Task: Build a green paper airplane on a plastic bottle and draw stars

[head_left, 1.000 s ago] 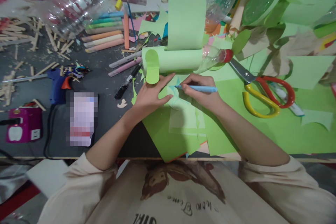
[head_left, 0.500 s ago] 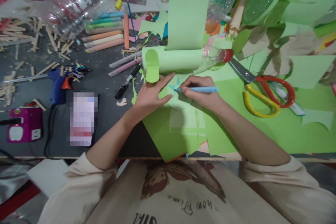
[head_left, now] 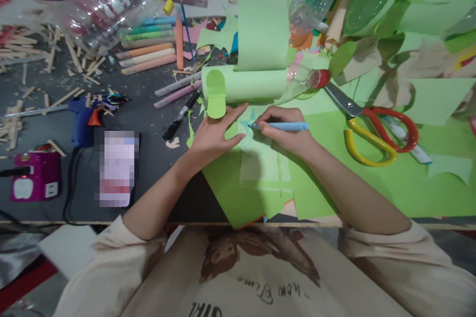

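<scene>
My right hand [head_left: 286,133] is closed round a light blue pen [head_left: 284,126], whose tip rests on a small pale green paper piece [head_left: 247,141]. My left hand [head_left: 213,136] lies flat with fingers stretched out, pressing that piece down on the larger green sheets [head_left: 238,193]. Just beyond my hands lies a plastic bottle wrapped in green paper [head_left: 245,86] with a red cap, on its side.
Red and yellow scissors [head_left: 368,131] lie to the right. Markers [head_left: 148,52], a black marker [head_left: 180,116], a blue glue gun [head_left: 84,114], wooden sticks, a purple device [head_left: 33,176] and clear bottles [head_left: 100,0] crowd the left. Green paper scraps pile up at the back right.
The pen tip has shifted slightly over the paper piece. My left hand has stayed in place.
</scene>
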{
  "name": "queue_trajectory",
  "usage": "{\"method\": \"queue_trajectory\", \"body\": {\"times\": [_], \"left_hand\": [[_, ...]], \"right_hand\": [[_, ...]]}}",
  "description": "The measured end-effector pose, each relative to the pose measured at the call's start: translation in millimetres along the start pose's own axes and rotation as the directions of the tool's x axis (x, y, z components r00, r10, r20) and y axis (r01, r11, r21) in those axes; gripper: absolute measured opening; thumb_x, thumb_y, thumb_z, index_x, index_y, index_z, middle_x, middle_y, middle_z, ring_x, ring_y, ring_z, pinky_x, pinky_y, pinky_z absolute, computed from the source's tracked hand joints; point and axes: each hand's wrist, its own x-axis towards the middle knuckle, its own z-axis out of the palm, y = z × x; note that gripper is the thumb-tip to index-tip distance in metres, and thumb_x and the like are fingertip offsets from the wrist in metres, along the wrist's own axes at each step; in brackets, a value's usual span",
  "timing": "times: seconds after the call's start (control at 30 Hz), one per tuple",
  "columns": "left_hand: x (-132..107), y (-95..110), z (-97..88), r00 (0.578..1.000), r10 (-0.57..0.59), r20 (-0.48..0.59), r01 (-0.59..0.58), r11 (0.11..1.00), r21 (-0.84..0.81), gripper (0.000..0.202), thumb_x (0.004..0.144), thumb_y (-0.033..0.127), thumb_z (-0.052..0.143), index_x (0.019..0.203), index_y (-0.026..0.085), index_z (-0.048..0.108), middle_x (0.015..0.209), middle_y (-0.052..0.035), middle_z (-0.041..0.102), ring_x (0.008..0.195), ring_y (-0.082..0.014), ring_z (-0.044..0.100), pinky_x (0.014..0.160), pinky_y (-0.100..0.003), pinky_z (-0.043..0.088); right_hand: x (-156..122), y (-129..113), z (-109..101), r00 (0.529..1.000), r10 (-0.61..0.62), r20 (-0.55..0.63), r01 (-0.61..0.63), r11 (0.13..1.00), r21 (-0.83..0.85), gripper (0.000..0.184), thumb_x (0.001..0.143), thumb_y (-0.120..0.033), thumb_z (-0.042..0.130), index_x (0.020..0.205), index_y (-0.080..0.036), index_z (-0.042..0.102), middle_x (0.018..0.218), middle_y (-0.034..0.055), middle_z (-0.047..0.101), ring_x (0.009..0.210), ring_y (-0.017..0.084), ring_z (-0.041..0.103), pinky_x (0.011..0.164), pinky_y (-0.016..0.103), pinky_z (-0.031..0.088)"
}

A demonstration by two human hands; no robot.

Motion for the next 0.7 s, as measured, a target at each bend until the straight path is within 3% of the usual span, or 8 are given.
{"method": "queue_trajectory", "body": {"times": [0.33,0.53,0.7], "left_hand": [[1.7,1.3,-0.5,1.0,-0.012,0.018,0.012,1.0,0.021,0.064,0.094,0.047,0.057,0.153,0.027,0.043,0.141,-0.0084,0.058,0.124,-0.0308,0.06,0.103,-0.037,0.049],[1.1,3.6,-2.4,0.999,-0.027,0.03,0.026,0.999,0.035,0.063,0.094,0.046,0.055,0.153,0.027,0.043,0.141,-0.0082,0.058,0.124,-0.0301,0.06,0.104,-0.036,0.048],[0.9,2.2,-2.2,1.0,-0.015,0.018,0.014,0.999,0.038,0.063,0.095,0.05,0.053,0.152,0.027,0.043,0.139,-0.0086,0.059,0.122,-0.0303,0.061,0.103,-0.037,0.049]], "right_hand": [[0.2,5.4,-0.7,0.998,-0.039,-0.054,0.04,0.999,0.02,0.011,0.074,-0.023,0.063,0.064,-0.021,0.061,0.061,-0.0003,0.064,0.058,0.015,0.055,0.057,0.029,0.041],[1.4,1.4,-0.7,1.0,0.014,0.006,-0.015,0.998,0.056,0.011,0.069,-0.026,0.063,0.059,-0.02,0.063,0.057,-0.0007,0.063,0.054,0.014,0.052,0.052,0.028,0.039],[0.8,1.5,-2.6,0.993,0.013,-0.114,0.002,0.992,0.13,0.01,0.07,-0.027,0.063,0.061,-0.022,0.062,0.058,-0.0015,0.062,0.056,0.014,0.054,0.055,0.029,0.045]]}}
